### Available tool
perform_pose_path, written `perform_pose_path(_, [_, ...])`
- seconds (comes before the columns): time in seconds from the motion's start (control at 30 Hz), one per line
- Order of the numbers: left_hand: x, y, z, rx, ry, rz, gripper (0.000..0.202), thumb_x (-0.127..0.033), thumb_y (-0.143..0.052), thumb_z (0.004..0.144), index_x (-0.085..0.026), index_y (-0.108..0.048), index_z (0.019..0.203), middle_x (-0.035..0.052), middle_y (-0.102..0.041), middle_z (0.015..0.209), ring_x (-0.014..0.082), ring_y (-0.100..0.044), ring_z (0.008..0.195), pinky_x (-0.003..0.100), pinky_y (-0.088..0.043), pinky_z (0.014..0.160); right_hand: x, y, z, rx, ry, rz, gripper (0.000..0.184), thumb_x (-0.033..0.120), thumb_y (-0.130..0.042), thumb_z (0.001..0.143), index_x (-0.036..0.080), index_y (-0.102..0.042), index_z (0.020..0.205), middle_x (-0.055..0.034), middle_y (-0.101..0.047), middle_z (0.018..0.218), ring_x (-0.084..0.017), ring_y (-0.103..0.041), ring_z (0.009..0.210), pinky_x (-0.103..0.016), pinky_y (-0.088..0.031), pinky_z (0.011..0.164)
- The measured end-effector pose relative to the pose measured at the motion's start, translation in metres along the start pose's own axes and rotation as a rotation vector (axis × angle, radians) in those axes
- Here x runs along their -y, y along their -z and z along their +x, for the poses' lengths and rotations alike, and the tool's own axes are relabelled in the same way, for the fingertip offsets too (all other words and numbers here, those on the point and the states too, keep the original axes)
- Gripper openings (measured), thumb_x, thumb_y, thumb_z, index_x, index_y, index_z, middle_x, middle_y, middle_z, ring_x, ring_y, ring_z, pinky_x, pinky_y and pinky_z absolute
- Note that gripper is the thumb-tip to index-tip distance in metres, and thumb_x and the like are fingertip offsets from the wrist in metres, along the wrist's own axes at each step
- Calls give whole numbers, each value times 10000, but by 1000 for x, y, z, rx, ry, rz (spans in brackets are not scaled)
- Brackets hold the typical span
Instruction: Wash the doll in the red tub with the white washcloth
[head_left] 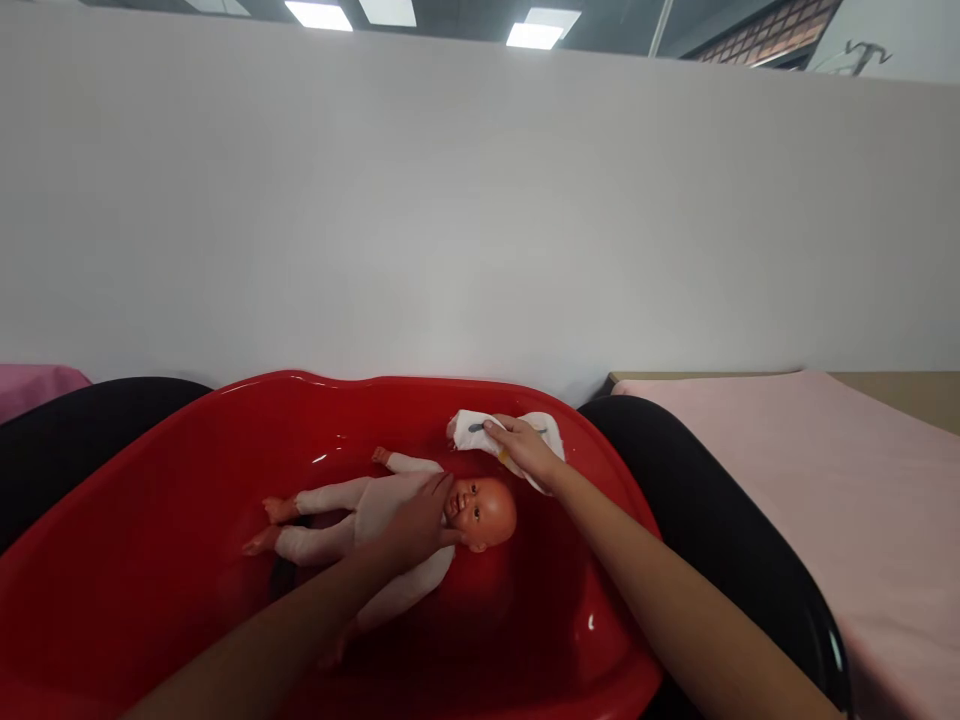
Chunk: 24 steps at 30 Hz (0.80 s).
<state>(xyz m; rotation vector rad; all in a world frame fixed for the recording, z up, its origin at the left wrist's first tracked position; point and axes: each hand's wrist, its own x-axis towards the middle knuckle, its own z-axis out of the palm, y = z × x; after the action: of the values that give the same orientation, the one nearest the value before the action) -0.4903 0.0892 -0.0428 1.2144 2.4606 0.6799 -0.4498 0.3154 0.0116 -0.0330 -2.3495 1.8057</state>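
Note:
A baby doll (491, 512) in pale clothing lies on its back inside a red baby bathtub (600, 640), head to the right and bare feet to the left. My left hand (421, 522) grips the doll at its upper chest and neck, the thumb by the near side of its chin and the fingers on the far side. Pinched in my right hand (526, 448) is a white cloth (552, 436) with a dark print and a yellow patch. The cloth is partly folded against the tub's far right wall, beyond the doll's head. My right palm is turned away from view.
Black rounded surfaces flank the tub on the left (112, 425) and on the right (675, 470). A pink-covered surface (840, 480) extends to the right, and another pink cover (37, 388) shows at far left. A pale wall panel (450, 220) rises directly behind the tub.

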Motion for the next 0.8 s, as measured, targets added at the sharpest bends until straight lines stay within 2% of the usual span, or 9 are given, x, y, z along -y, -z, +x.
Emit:
perform_pose_path(0.07, [1,-1,1,-15,-51,-60,655,-476,-728,781,-243,-533,1362,97,-614,1397,360,-535,1332,367,-462,1093,-10,-6,3,56,-88,119,508,632,-608,894,139,-702,972,-29,-677,844,-177,-596,785,-300,-484,776])
perform_pose_path(0.2, [7,-10,4,-61,-86,-158,747,-477,-759,762,-252,-467,1412,87,-565,1456,334,-502,1367,414,-423,1125,-22,-8,-1,187,-159,104,572,688,-652,860,130,-709,969,-29,-662,820,-151,-573,745,-285,-474,751])
perform_pose_path(0.3, [10,-18,4,-60,-54,-135,671,-399,-749,782,-224,-500,1380,109,-591,1423,346,-521,1345,449,-411,1121,-18,-9,-7,278,-184,142,584,708,-685,832,134,-707,936,-43,-674,862,-152,-586,767,-276,-481,749])
perform_pose_path(0.43, [10,-22,2,-39,-31,-62,518,-368,-757,792,-198,-591,1252,150,-645,1342,374,-565,1283,472,-409,1121,-3,-5,-9,308,-307,134,585,729,-688,820,151,-700,911,-27,-644,731,-147,-570,655,-262,-472,614])
perform_pose_path(0.57, [9,-21,4,-46,-22,-54,612,-378,-765,778,-214,-566,1333,154,-616,1405,408,-547,1312,506,-426,1110,-1,6,5,365,-341,53,604,736,-646,843,137,-713,885,-69,-697,804,-151,-606,679,-263,-482,629])
perform_pose_path(0.63, [8,-19,4,-65,-56,-68,694,-358,-753,779,-230,-518,1420,139,-555,1495,394,-493,1383,483,-399,1150,-10,6,16,406,-384,-55,574,697,-591,892,135,-703,872,-89,-714,819,-164,-623,672,-280,-488,636])
perform_pose_path(0.7, [6,-16,3,-77,-113,-74,684,-296,-705,802,-277,-506,1457,91,-549,1517,356,-471,1419,439,-377,1177,-21,0,22,398,-371,-302,432,569,-611,916,148,-693,864,-91,-724,839,-177,-632,696,-295,-492,668])
perform_pose_path(0.8, [3,-12,2,-77,-150,-80,648,-213,-622,825,-355,-530,1451,30,-640,1420,322,-514,1392,415,-391,1161,-31,-13,23,374,-181,-706,220,370,-638,912,171,-721,954,-103,-736,1012,-227,-648,930,-329,-494,848])
